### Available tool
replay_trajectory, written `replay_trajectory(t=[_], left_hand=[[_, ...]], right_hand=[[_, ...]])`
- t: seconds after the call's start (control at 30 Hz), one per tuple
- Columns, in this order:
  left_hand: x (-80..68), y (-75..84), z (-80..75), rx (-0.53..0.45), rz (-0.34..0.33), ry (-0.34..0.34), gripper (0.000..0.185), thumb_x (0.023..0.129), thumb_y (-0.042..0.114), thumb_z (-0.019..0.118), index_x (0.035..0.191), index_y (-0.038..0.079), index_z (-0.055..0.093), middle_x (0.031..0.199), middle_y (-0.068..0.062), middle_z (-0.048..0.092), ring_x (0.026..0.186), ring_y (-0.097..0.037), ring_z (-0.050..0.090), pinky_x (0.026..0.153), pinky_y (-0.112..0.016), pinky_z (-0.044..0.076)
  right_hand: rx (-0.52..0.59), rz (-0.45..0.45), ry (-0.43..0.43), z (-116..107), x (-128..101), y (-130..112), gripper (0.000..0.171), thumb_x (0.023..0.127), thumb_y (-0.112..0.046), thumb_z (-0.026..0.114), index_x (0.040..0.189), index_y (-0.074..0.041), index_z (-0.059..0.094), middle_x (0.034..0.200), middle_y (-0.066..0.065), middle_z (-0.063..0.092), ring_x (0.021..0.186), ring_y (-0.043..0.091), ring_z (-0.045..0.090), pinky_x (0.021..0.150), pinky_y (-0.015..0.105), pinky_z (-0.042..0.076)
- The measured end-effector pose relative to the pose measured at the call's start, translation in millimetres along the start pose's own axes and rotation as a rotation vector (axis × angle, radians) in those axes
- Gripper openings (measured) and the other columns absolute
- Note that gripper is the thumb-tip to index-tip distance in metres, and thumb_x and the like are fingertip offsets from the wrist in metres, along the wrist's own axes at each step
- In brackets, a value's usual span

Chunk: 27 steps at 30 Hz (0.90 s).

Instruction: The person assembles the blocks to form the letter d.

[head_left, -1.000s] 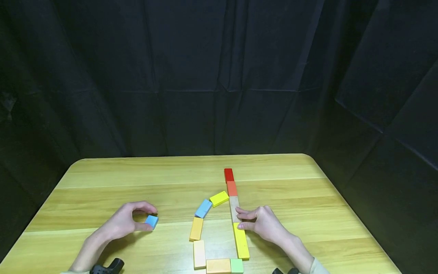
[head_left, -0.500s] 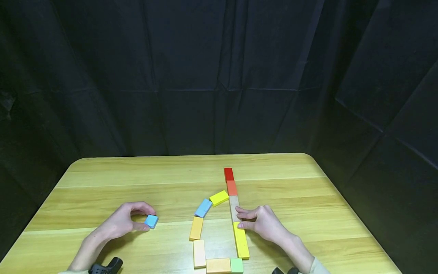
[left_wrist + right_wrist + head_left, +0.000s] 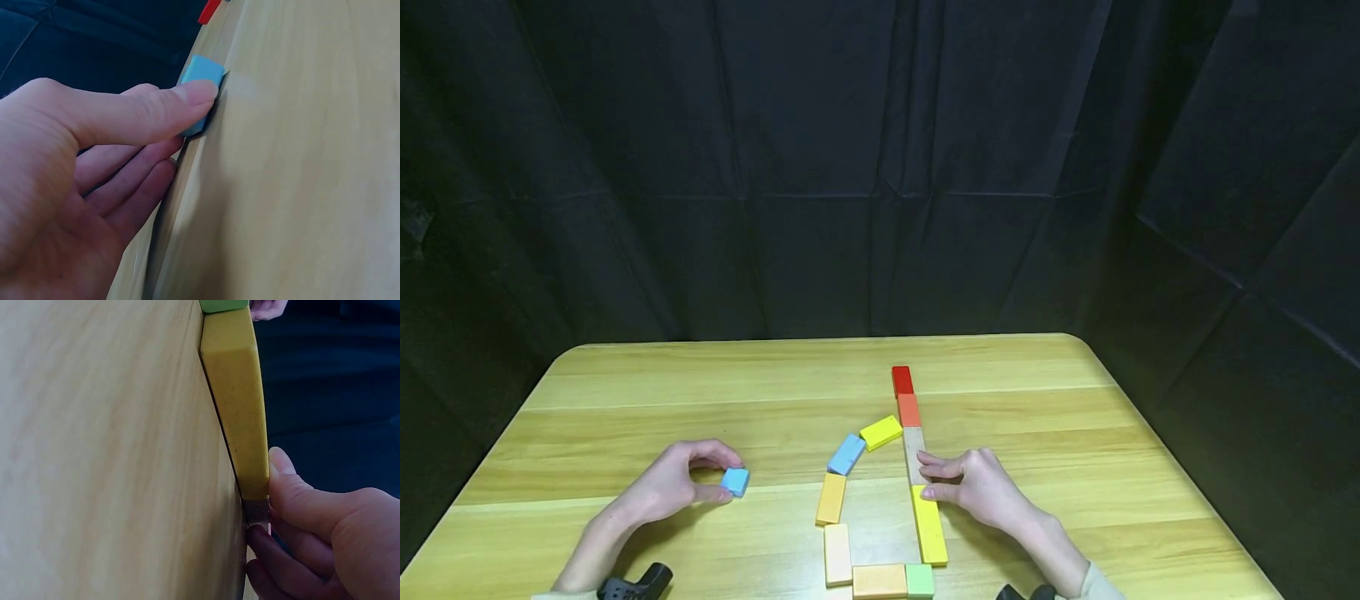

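On the left of the table, my left hand (image 3: 673, 483) pinches a small blue block (image 3: 736, 481) between thumb and fingers. The left wrist view shows the thumb (image 3: 197, 94) lying over the near face of the blue block (image 3: 203, 67). Whether that block touches the tabletop I cannot tell. My right hand (image 3: 973, 487) rests loosely on a straight row of blocks. Its thumb touches the far end of a long yellow block (image 3: 929, 529), and its bent fingers touch a pale wood block (image 3: 913, 446) beyond. Up close, the right thumb (image 3: 290, 478) lies along the yellow block's upper edge.
The row continues away with an orange-red block (image 3: 908, 410) and a red block (image 3: 902, 381). A curve joins it: short yellow (image 3: 881, 432), light blue (image 3: 847, 454), orange (image 3: 831, 498), cream (image 3: 837, 554), tan (image 3: 878, 582) and green (image 3: 919, 581) blocks. Dark cloth (image 3: 820, 267) hangs behind the table.
The blue block has turned slightly in my left fingers and shifted a little to the right. My right hand and the laid-out blocks stay in place.
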<state>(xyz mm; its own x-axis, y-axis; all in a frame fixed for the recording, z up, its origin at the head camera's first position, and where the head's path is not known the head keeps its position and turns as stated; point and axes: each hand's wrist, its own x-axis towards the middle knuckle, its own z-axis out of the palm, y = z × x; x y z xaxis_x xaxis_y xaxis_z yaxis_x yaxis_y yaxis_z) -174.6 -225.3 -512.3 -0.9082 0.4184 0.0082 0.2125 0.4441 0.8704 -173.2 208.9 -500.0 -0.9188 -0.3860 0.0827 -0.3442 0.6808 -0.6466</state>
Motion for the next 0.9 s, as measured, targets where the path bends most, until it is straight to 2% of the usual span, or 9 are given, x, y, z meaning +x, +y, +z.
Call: replay_trajectory(t=[0.27,0.43,0.67,0.9], left_hand=[[5.0,-0.2,9.5,-0.007,0.017,0.023,0.038,0.071,0.021,0.081,0.105,0.014,0.066,0.100,0.004,0.066,0.095,-0.019,0.060,0.084,-0.029,0.051],[8.5,6.7,20.7,0.013,0.037,0.031,0.038,0.070,0.024,0.082,0.104,0.016,0.067,0.100,0.005,0.067,0.093,-0.016,0.061,0.083,-0.029,0.052],[12.6,29.1,43.4,0.040,0.061,0.045,0.036,0.072,0.027,0.080,0.105,0.019,0.067,0.099,0.012,0.066,0.093,-0.010,0.061,0.086,-0.031,0.051],[14.0,55.8,76.8,0.052,0.182,0.070,0.029,0.074,0.026,0.079,0.101,0.021,0.067,0.100,0.015,0.066,0.095,-0.009,0.061,0.089,-0.039,0.050]], right_hand=[[-0.003,-0.004,0.002,0.4,0.9,0.5,0.036,0.072,-0.036,0.077,0.102,-0.016,0.074,0.119,-0.009,0.063,0.119,0.022,0.052,0.101,0.043,0.041],[-0.004,0.000,0.005,0.8,1.6,0.1,0.035,0.072,-0.036,0.077,0.101,-0.017,0.074,0.118,-0.009,0.063,0.119,0.022,0.053,0.101,0.043,0.041],[-0.001,-0.004,0.001,-0.3,0.8,-1.0,0.035,0.072,-0.035,0.077,0.101,-0.016,0.074,0.118,-0.009,0.064,0.117,0.022,0.054,0.101,0.043,0.041],[-0.003,-0.007,-0.002,-0.4,0.1,-0.2,0.036,0.072,-0.037,0.076,0.101,-0.016,0.074,0.118,-0.008,0.064,0.117,0.023,0.055,0.100,0.044,0.041]])
